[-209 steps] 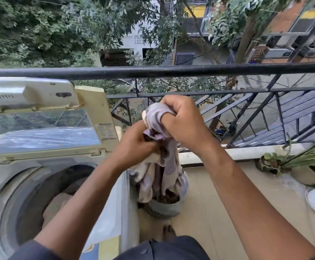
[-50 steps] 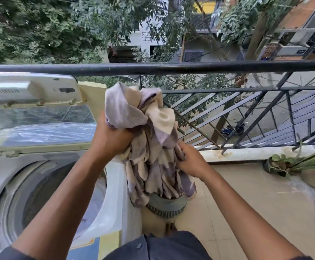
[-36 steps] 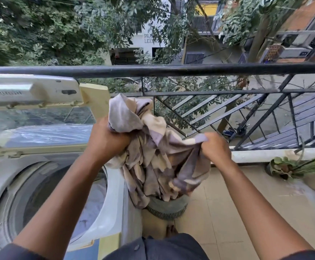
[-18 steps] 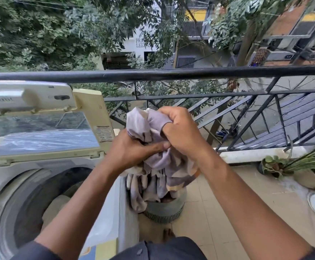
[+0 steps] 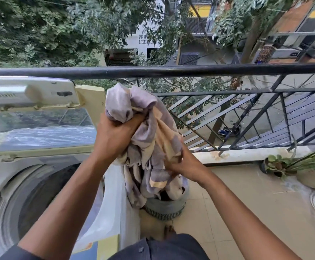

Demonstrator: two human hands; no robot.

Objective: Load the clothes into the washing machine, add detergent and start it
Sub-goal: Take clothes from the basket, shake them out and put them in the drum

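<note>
one bunched lilac-and-cream cloth (image 5: 149,139) is gripped high by the left hand (image 5: 115,136) and lower by the right hand (image 5: 183,162), held over one ribbed basket (image 5: 165,209) where more fabric is seen. beside it one washing machine (image 5: 45,184) stands, lid (image 5: 38,119) raised, drum interior dark. bare floor (image 5: 246,203) is left before the railing (image 5: 209,71); two potted plants (image 5: 299,166) are set by the edge.

One washing machine (image 5: 30,184) at left, its one lid (image 5: 40,117) raised; one bunched cloth (image 5: 149,143) held by two hands; one basket (image 5: 166,207) on the floor; two potted plants (image 5: 303,167) far right.
</note>
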